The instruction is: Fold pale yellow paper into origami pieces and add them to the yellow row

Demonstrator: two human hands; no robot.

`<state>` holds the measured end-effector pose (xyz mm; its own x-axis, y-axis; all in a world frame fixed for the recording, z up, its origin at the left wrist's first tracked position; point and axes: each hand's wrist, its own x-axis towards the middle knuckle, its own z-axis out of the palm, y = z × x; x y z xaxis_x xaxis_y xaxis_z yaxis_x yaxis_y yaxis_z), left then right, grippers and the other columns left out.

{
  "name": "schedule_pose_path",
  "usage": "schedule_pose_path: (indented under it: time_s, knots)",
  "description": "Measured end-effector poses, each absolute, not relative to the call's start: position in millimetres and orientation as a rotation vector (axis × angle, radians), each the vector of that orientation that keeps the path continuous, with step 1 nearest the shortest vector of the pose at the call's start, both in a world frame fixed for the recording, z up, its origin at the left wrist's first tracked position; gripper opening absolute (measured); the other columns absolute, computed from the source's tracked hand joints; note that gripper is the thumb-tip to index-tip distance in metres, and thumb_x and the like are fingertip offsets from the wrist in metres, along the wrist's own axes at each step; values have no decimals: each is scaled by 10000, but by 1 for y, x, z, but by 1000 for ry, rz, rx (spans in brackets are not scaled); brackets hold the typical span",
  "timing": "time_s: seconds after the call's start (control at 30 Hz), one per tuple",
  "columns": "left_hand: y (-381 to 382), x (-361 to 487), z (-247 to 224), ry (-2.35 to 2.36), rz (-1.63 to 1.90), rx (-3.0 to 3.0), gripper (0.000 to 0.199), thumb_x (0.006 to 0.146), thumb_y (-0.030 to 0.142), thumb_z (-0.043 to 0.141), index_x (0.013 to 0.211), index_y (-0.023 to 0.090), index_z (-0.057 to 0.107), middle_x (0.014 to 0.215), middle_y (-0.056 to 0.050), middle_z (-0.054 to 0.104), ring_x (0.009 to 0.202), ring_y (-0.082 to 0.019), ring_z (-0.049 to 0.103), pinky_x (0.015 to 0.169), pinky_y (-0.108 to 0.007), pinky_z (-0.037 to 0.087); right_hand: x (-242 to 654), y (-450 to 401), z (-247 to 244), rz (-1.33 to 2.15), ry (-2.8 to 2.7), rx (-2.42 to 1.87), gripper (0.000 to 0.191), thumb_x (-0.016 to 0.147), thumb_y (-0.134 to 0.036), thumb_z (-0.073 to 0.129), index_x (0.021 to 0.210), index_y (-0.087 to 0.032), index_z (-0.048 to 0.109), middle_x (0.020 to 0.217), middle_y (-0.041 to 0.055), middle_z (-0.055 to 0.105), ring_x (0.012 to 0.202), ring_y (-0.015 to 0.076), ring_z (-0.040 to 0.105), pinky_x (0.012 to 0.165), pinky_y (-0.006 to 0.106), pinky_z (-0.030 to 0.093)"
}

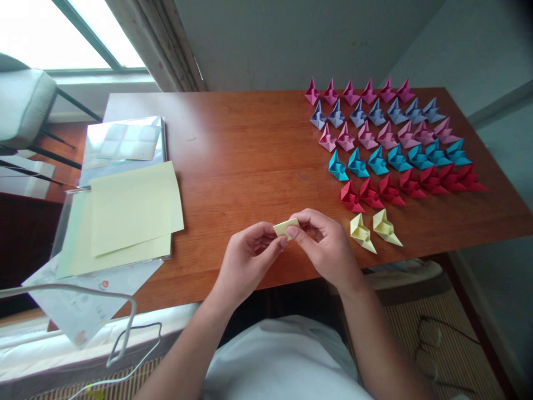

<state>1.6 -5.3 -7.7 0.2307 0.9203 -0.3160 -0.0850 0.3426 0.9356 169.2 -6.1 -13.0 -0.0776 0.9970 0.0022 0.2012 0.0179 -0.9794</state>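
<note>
The left hand [250, 251] and right hand [323, 243] pinch a small folded yellow paper [285, 227] between thumbs and fingers, above the near edge of the table [241, 166]. From it, two pale yellow origami pieces [361, 232] sit at three o'clock, a teal row [377, 161] at two, a magenta row [350, 94] at one, and overlapping yellow sheets [135, 205] at nine.

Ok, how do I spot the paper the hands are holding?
Find the brown table, then its near edge, where the left hand and right hand meet. Pinched there is the yellow folded paper; unlike the pointy yellow shapes, it's a small flat strip.
</note>
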Motion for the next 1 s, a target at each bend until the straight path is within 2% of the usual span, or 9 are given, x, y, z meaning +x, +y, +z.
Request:
schedule_pose_path:
  time_s: [0.3,0.7,0.9,1.0]
  knots:
    - [-6,1,-7,1081,880,994,240,783,286,821,744,145,631,671,19,629,638,-90,535,599,-188,417,167,-7,-3,1262,-1300,-1347,129,927,-317,665,884,-199,693,840,24,689,783,174,639,738,305,517]
    - [-3,-1,-1,1078,777,1036,313,864,373,735,712,148,578,648,16,583,621,-94,501,573,-211,380,163,-4,6,1079,-1393,-1365,154,914,-260,667,776,-199,694,731,0,692,691,147,615,644,266,478]
    - [-4,-1,-3,1114,921,1063,367,816,370,793,639,155,554,594,32,561,582,-83,494,549,-195,381,160,-5,-2,1249,-1311,-1330,175,942,-357,644,868,-202,679,809,16,701,737,164,648,675,277,513]
    - [-4,0,-5,1171,939,1061,384,810,381,799,630,155,547,587,29,576,565,-76,490,526,-184,361,159,-6,-10,1212,-1319,-1330,191,946,-382,644,884,-206,685,825,19,710,740,166,657,674,279,517]
